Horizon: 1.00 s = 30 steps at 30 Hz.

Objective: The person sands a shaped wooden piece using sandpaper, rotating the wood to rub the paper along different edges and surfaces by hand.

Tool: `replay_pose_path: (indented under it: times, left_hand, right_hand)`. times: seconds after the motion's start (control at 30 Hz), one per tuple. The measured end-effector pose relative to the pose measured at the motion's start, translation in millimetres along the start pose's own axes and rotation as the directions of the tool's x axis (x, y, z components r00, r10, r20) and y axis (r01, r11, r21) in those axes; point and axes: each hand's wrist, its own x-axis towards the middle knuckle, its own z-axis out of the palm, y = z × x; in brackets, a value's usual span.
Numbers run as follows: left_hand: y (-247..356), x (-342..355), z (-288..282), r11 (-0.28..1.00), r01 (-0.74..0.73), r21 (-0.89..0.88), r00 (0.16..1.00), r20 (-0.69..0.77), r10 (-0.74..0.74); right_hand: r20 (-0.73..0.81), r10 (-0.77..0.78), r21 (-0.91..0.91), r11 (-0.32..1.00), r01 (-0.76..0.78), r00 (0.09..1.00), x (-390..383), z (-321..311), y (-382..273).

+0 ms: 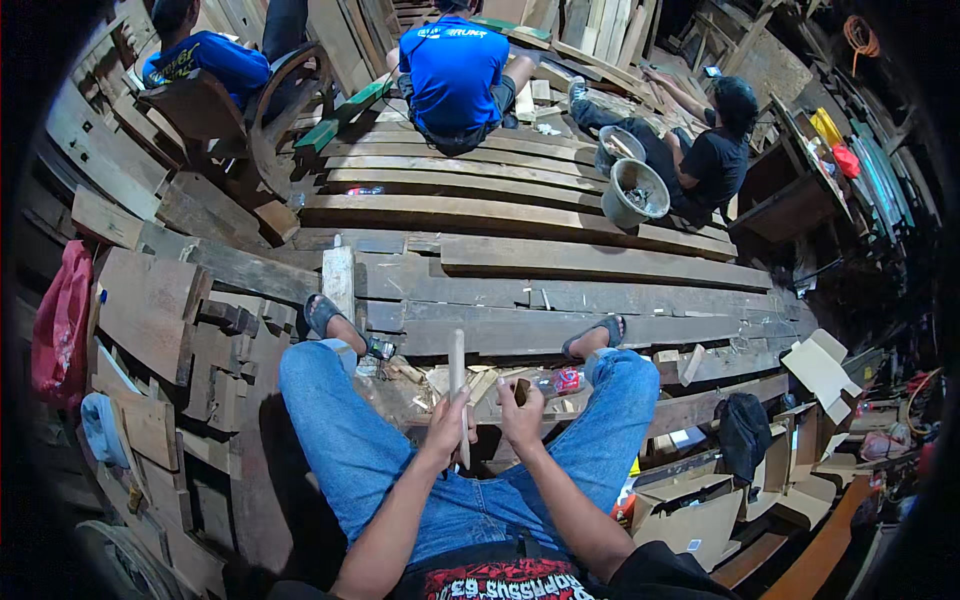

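My left hand (pixel 447 425) grips a pale wooden stick (pixel 456 360) upright between my knees, its lower end showing below my fingers. Just to the right, my right hand (pixel 520 410) is closed on a small dark brown piece (pixel 524 393), too small to make out clearly, beside the stick. Wood scraps (pixel 438 378) lie beyond my hands, with a plastic bottle with a red label (pixel 565 381) on its side near my right knee.
Three people (pixel 450 75) (pixel 200 70) (pixel 715 150) sit ahead on or by long planks (pixel 480 205). Two buckets (pixel 630 200) stand at right. Cardboard boxes (pixel 685 525) and a black bag (pixel 742 435) lie to my right; stacked boards (pixel 145 310) and a pink cloth (pixel 62 320) to my left.
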Motion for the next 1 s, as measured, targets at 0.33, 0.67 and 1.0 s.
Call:
replay_pose_path:
  times: [0.33,0.67,1.0]
  left_hand:
    - [-5,4,-7,0.992,0.048,-0.120,0.973,0.232,-0.019]
    - [-3,8,-4,0.976,-0.125,-0.179,0.989,0.053,0.136]
    - [6,5,-7,0.983,0.033,-0.179,0.998,-0.054,-0.043]
  right_hand:
    - [-0.039,0.032,-0.054,0.998,-0.034,0.999,4,1,6]
    - [0.006,0.092,-0.094,0.991,-0.091,0.996,5,0,9]
    - [0.015,0.115,-0.099,0.989,-0.113,0.993,7,1,18]
